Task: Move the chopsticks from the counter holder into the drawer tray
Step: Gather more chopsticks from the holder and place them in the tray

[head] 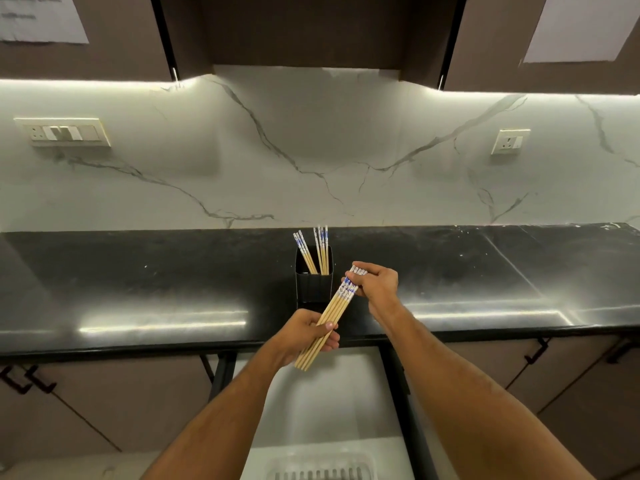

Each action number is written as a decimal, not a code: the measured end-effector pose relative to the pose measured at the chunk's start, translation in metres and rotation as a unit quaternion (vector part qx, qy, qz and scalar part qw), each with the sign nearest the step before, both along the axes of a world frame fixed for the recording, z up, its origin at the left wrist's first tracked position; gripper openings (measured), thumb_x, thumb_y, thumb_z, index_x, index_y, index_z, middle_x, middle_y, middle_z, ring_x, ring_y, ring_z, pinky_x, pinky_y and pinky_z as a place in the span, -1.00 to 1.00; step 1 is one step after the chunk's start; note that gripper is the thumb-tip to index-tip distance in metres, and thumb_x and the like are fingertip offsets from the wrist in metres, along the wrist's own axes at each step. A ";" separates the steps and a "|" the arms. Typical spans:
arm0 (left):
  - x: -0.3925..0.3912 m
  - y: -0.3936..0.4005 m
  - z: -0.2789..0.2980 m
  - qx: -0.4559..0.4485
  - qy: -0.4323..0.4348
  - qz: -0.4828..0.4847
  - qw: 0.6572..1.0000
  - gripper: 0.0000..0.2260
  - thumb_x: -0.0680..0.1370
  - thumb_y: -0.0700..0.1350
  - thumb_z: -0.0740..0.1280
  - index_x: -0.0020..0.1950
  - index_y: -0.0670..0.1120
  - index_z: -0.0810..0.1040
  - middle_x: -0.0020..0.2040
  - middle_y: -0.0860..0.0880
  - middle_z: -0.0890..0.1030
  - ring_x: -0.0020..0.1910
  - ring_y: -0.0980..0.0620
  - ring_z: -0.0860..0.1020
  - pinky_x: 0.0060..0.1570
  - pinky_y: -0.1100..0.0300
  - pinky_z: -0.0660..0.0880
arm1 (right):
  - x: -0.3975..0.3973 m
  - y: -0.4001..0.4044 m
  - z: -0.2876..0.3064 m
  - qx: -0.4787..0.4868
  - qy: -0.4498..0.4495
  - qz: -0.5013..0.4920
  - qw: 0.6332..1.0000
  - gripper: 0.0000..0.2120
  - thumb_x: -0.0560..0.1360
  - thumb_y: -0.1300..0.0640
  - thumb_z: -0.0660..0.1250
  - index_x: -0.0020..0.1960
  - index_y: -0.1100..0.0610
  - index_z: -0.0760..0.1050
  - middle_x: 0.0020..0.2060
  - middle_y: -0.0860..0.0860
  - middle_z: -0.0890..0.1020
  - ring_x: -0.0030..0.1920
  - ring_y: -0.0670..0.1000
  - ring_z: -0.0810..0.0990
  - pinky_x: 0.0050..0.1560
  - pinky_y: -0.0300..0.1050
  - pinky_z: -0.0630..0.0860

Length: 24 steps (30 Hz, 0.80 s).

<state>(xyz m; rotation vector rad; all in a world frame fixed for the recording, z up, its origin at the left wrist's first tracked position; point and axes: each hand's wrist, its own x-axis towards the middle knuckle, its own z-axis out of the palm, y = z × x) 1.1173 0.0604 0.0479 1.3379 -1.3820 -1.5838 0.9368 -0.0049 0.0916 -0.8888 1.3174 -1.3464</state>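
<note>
A bundle of several wooden chopsticks [335, 308] with blue-and-white tops slants above the counter's front edge, over the open drawer. My left hand [308, 336] grips its lower, plain end. My right hand [375, 282] pinches its patterned top end. Behind the bundle a black square holder [313, 284] stands on the black counter with several more chopsticks [311, 249] upright in it. Below my arms the drawer [332, 403] is pulled out, and a white slotted tray [322, 469] lies in it at the bottom of the view.
The black stone counter [138, 289] runs the full width under a marble backsplash. Switch plates sit on the wall at left [64, 131] and right [509, 142]. Cabinet doors with dark handles [24, 379] flank the drawer. Upper cabinets hang overhead.
</note>
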 end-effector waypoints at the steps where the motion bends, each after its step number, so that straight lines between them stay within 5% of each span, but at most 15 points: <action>1: 0.002 0.002 -0.002 0.012 0.004 0.001 1.000 -0.80 0.62 -0.19 0.34 0.18 -0.27 0.61 -0.02 -0.23 0.72 -0.03 -0.13 0.72 0.03 0.02 0.66 | -0.001 0.003 -0.006 0.007 -0.009 -0.004 1.000 -0.75 0.42 0.40 0.50 0.07 0.25 0.66 -0.08 0.22 0.72 -0.15 0.13 0.76 -0.05 0.07 0.70; 11: 0.011 0.024 -0.046 0.045 -0.089 -0.026 0.995 -0.81 0.60 -0.23 0.38 0.15 -0.31 0.62 -0.07 -0.29 0.71 -0.13 -0.17 0.72 -0.14 0.08 0.68 | -0.004 0.045 -0.076 0.073 -0.053 -0.025 0.996 -0.72 0.48 0.39 0.44 0.17 0.22 0.60 -0.03 0.18 0.70 -0.06 0.12 0.75 -0.04 -0.04 0.70; 15: 0.014 0.030 -0.074 -0.011 -0.203 -0.042 0.978 -0.86 0.59 -0.24 0.37 0.07 -0.30 0.64 -0.13 -0.26 0.71 -0.24 -0.10 0.72 -0.24 0.16 0.67 | -0.015 0.056 -0.112 0.035 0.163 0.022 0.986 -0.46 0.46 0.16 0.53 0.39 0.18 0.46 0.09 0.10 0.67 0.04 0.00 0.70 0.06 -0.17 0.62; 19: 0.018 0.044 -0.110 -0.082 -0.380 -0.113 0.914 -0.89 0.56 -0.21 0.36 -0.03 -0.21 0.67 -0.18 -0.15 0.69 -0.27 -0.05 0.69 -0.15 0.12 0.67 | -0.019 0.078 -0.138 -0.094 0.460 0.142 0.871 -0.48 0.48 0.09 0.51 0.40 0.15 0.49 0.22 0.04 0.62 0.22 -0.01 0.58 0.29 -0.04 0.51; 24: 0.019 0.076 -0.151 -0.138 -0.466 -0.211 0.848 -0.92 0.56 -0.18 0.36 -0.06 -0.11 0.65 -0.16 -0.08 0.63 -0.18 -0.06 0.62 -0.04 0.01 0.62 | 0.003 0.113 -0.173 -0.014 0.597 0.442 0.669 -0.52 0.49 0.10 0.48 0.38 0.03 0.47 0.14 -0.03 0.65 0.10 -0.02 0.62 0.20 -0.04 0.56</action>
